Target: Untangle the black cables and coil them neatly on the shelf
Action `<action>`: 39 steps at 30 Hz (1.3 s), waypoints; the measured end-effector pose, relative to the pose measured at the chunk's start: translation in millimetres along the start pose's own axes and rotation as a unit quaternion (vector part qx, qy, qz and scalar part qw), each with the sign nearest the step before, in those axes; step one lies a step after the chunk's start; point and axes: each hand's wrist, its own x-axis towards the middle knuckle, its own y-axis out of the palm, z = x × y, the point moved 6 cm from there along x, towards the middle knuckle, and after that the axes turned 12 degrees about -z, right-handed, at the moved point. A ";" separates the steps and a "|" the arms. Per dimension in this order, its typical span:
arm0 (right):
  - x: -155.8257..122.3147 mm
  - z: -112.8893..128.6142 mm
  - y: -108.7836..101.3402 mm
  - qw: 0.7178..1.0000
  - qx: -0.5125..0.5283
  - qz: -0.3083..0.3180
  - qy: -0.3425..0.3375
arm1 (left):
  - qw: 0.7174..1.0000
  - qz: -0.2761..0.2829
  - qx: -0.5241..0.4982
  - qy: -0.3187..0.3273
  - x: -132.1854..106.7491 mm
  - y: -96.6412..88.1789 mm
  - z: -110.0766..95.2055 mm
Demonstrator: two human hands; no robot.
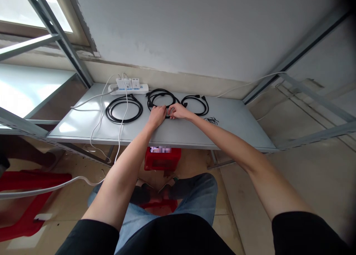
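Two grips narrow: left hand (157,116), right hand (178,111) | on black cable coil (162,98) | contact hidden

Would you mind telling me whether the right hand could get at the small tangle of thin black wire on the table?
Probably yes: the right hand, resting on the coiled black cable, is close to the small tangle of thin black wire, and nothing stands between them.
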 end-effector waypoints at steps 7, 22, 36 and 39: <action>-1.9 4.3 -0.6 0.996 -0.018 0.063 -0.052 | 1.000 0.003 0.002 0.001 -0.3 -0.8 -0.3; -35.0 33.3 13.7 0.857 -0.425 0.037 -0.289 | 1.000 0.003 -0.017 -0.002 -1.1 -3.3 -1.2; -41.7 41.2 10.5 0.810 -0.481 0.046 -0.333 | 1.000 0.007 -0.001 0.008 0.3 0.3 -0.2; -41.1 39.5 5.8 0.810 -0.495 0.031 -0.311 | 1.000 -0.001 0.000 0.005 0.5 0.9 0.6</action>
